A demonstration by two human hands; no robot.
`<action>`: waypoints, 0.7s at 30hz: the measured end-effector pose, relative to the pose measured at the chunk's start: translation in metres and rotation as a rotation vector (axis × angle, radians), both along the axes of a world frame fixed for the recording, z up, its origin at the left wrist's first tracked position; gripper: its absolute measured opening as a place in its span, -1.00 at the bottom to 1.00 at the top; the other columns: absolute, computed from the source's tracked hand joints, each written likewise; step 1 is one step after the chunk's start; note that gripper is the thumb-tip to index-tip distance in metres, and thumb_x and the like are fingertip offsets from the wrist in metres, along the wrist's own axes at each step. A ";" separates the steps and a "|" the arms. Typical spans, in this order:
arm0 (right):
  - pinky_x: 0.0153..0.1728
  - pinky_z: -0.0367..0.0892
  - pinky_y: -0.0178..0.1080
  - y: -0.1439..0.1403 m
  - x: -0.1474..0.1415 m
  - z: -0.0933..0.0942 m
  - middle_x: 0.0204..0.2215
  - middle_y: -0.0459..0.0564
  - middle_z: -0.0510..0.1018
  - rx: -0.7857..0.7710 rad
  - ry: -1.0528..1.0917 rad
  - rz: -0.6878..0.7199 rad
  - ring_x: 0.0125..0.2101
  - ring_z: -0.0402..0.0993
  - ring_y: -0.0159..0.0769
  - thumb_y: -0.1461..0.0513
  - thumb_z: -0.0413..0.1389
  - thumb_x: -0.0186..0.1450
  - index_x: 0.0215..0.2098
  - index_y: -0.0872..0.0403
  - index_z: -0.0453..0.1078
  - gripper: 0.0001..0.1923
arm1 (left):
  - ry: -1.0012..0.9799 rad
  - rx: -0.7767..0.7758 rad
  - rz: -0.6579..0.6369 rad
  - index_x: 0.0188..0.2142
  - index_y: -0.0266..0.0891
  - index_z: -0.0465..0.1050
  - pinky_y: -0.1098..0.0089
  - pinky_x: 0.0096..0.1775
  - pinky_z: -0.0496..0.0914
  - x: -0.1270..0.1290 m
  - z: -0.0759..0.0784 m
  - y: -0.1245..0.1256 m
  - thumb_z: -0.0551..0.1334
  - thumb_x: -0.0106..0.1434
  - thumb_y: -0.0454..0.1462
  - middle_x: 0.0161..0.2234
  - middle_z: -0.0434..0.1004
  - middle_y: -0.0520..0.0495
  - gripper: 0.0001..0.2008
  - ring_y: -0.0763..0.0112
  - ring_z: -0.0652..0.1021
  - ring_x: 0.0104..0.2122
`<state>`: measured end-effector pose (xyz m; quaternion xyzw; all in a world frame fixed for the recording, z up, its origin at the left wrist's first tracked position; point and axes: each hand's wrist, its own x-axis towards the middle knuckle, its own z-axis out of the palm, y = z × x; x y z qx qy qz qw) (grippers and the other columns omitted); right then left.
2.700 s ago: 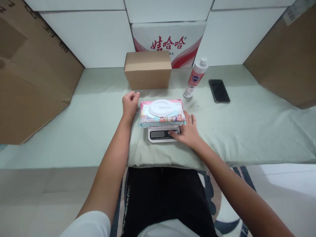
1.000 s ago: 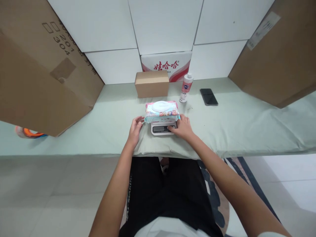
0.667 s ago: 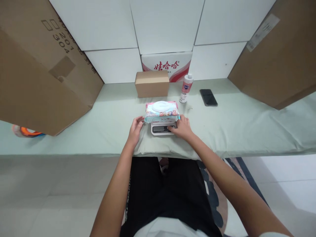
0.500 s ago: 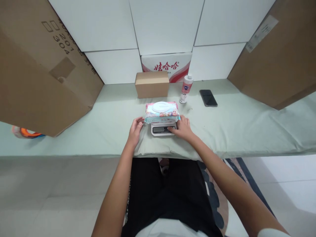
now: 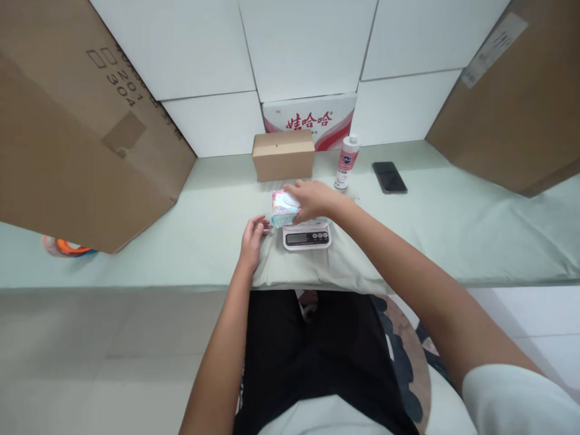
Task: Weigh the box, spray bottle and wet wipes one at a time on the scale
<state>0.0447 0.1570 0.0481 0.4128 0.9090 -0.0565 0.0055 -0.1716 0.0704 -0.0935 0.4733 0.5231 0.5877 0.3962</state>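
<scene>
The right hand (image 5: 313,200) has its fingers clamped across the pink-and-blue soft plastic wipes pack (image 5: 283,208), above the white plastic digital scale (image 5: 308,239). The left hand (image 5: 252,237), fingers apart, is left of the scale. The hold looks made; the pack isn't yet clear of the scale. Half a second ago, the right thumb covered the scale's round grey buttons (image 5: 319,235), now exposed.

One wipes pack (image 5: 281,208), one scale (image 5: 307,239), one bottle (image 5: 347,163), one phone (image 5: 389,177) and four cardboard boxes (image 5: 284,164) are counted.
</scene>
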 end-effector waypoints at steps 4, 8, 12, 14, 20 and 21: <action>-0.11 0.39 -0.12 0.006 -0.001 0.008 0.11 0.21 0.56 -0.031 0.035 -0.047 0.03 0.55 0.11 0.05 0.40 0.16 0.29 0.05 0.35 -0.22 | -0.015 0.004 -0.009 0.01 -0.14 0.51 0.27 -0.09 0.52 0.001 -0.001 0.000 0.29 0.27 0.16 -0.15 0.65 -0.13 -0.48 0.25 0.64 -0.14; -0.18 0.38 -0.15 0.011 0.037 0.027 0.06 0.11 0.62 -0.244 0.174 -0.169 -0.01 0.56 0.05 -0.03 0.38 0.15 0.16 0.02 0.43 -0.33 | -0.024 0.003 -0.020 0.00 -0.18 0.51 0.29 -0.10 0.50 0.001 0.001 -0.001 0.27 0.29 0.14 -0.17 0.65 -0.12 -0.49 0.29 0.63 -0.17; -0.23 0.41 -0.13 0.006 0.094 0.044 0.00 0.09 0.63 -0.293 0.306 -0.414 -0.12 0.58 0.01 -0.04 0.34 0.18 0.13 0.00 0.44 -0.38 | -0.030 -0.012 -0.023 0.00 -0.18 0.52 0.30 -0.10 0.48 0.002 0.004 -0.002 0.27 0.30 0.13 -0.18 0.65 -0.11 -0.50 0.31 0.63 -0.17; -0.25 0.42 -0.10 0.002 0.118 0.043 -0.02 0.13 0.62 -0.203 0.315 -0.588 -0.15 0.57 0.04 -0.08 0.35 0.15 0.13 0.01 0.43 -0.34 | -0.025 -0.021 -0.033 -0.01 -0.18 0.52 0.30 -0.10 0.47 0.003 0.005 -0.002 0.27 0.29 0.13 -0.17 0.65 -0.11 -0.51 0.31 0.62 -0.17; -0.12 0.43 0.06 -0.011 0.138 -0.007 0.06 0.39 0.52 0.020 0.086 -0.945 -0.04 0.54 0.24 -0.08 0.31 0.17 0.20 0.17 0.32 -0.22 | -0.008 -0.039 -0.045 -0.05 -0.18 0.52 0.30 -0.12 0.46 0.004 0.008 -0.003 0.29 0.26 0.13 -0.19 0.66 -0.12 -0.51 0.31 0.62 -0.19; -0.05 0.42 0.10 -0.012 0.134 -0.015 0.11 0.43 0.49 0.018 0.055 -0.981 0.03 0.52 0.28 -0.05 0.31 0.18 0.21 0.19 0.31 -0.23 | -0.006 -0.040 -0.043 -0.05 -0.18 0.53 0.30 -0.12 0.45 0.004 0.008 -0.003 0.28 0.27 0.13 -0.19 0.66 -0.12 -0.51 0.31 0.62 -0.19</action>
